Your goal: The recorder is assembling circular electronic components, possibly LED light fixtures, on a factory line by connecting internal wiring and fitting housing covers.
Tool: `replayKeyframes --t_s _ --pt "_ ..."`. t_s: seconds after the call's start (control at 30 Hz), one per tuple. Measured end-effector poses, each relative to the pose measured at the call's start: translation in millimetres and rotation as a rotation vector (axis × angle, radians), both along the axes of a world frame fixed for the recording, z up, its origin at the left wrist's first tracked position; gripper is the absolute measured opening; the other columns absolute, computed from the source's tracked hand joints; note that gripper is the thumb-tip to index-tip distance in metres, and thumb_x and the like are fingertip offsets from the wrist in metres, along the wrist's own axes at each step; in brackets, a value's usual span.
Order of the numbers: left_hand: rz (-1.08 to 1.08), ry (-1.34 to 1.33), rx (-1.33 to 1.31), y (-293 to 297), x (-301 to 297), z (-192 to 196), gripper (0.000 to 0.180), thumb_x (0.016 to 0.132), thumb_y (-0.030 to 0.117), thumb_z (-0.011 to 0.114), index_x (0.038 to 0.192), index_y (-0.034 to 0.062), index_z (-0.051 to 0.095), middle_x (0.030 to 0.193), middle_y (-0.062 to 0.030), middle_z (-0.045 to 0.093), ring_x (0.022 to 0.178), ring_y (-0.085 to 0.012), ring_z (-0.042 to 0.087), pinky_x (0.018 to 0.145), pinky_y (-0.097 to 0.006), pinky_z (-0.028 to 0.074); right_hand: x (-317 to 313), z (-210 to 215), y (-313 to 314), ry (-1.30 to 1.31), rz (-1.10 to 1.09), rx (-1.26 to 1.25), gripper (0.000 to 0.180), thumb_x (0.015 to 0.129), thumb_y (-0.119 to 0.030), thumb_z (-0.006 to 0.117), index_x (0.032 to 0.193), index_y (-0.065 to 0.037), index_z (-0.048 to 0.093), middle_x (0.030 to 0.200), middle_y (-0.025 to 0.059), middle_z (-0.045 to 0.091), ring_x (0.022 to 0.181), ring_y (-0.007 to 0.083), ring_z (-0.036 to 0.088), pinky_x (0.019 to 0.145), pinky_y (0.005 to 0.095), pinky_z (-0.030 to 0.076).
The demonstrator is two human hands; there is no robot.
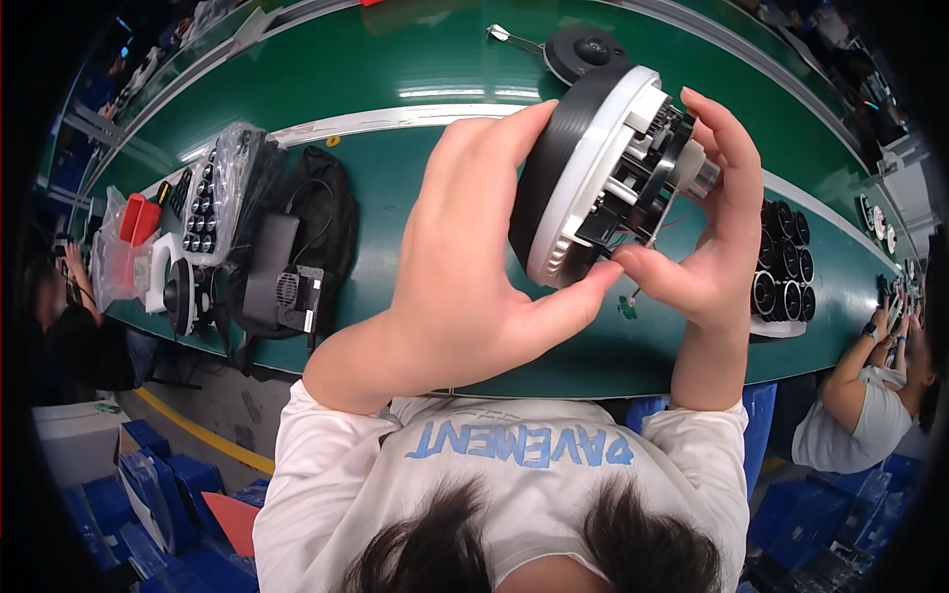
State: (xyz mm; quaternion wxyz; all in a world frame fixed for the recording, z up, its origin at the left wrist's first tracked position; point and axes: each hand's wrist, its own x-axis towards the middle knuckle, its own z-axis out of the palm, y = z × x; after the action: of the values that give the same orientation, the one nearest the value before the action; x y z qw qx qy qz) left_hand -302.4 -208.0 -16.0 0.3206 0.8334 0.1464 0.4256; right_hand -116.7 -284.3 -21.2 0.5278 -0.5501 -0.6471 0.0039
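A round device [578, 183] with a ribbed black shell, a white rim and an exposed inside of black and white parts is held up above the green table, tilted on its side. My left hand [465, 237] wraps around the black shell and rim. From the other side, my right hand [717, 232] grips the open face, its thumb near thin wires and its fingers by a silver-tipped cylinder [703, 179]. Below the device shows a small green circuit board [628, 307]; I cannot tell whether it hangs or lies on the table.
Beyond the device lies a black disc [583, 54] with a white-plugged cable. To the left are a black bag [321, 212], a plastic-wrapped tray of round parts [205, 203] and another round unit [181, 296]. Black rings [783, 262] stand stacked at right. Other people work at both sides.
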Motion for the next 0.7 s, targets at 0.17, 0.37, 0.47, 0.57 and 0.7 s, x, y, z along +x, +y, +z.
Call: replayKeyframes --t_s 0.17,0.37,0.47,0.57,0.7 --pt "-0.007 0.021 -0.078 -0.7 -0.4 0.5 0.078 0.058 0.007 0.076 0.124 -0.0050 0.036 0.115 -0.0116 0.044 0.104 -0.0189 0.052 0.082 -0.028 0.050 2.3 -0.7 3.1 -0.046 0.009 0.022 0.092 0.054 -0.042 0.076 0.128 0.000 0.040 0.108 0.0099 0.053 0.098 0.0188 0.054 0.085 0.0309 0.043" --pt "-0.058 0.010 -0.150 -2.4 0.1 2.4 0.081 0.058 0.008 0.076 0.127 -0.0052 0.035 0.120 -0.0115 0.042 0.110 -0.0210 0.049 0.088 -0.030 0.047 3.1 -1.2 2.4 0.022 0.030 0.000 0.091 0.054 -0.043 0.075 0.127 0.000 0.041 0.105 0.0083 0.052 0.096 0.0178 0.054 0.084 0.0304 0.044" --pt "-0.144 -0.031 -0.261 -2.3 -3.5 4.4 0.080 0.062 0.011 0.073 0.129 -0.0055 0.034 0.124 -0.0118 0.040 0.113 -0.0220 0.047 0.091 -0.032 0.044 0.4 -0.2 3.0 0.195 0.102 -0.040 0.089 0.056 -0.042 0.074 0.128 -0.001 0.041 0.102 0.0071 0.051 0.096 0.0171 0.054 0.082 0.0296 0.045" --pt "-0.229 -0.089 -0.344 -1.0 -5.1 3.3 0.073 0.067 0.011 0.064 0.131 -0.0061 0.034 0.126 -0.0123 0.039 0.115 -0.0217 0.045 0.092 -0.032 0.043 -0.2 2.0 1.5 0.254 0.114 -0.081 0.088 0.057 -0.040 0.074 0.128 -0.001 0.040 0.099 0.0067 0.051 0.095 0.0168 0.054 0.080 0.0287 0.046" --pt "-0.172 -0.045 -0.331 -3.0 -2.9 3.3 0.071 0.065 0.005 0.056 0.131 -0.0059 0.034 0.125 -0.0119 0.040 0.114 -0.0212 0.046 0.091 -0.031 0.043 2.1 -1.6 0.4 0.157 0.074 -0.070 0.086 0.058 -0.037 0.074 0.129 -0.002 0.040 0.101 0.0079 0.053 0.094 0.0168 0.055 0.080 0.0285 0.046"
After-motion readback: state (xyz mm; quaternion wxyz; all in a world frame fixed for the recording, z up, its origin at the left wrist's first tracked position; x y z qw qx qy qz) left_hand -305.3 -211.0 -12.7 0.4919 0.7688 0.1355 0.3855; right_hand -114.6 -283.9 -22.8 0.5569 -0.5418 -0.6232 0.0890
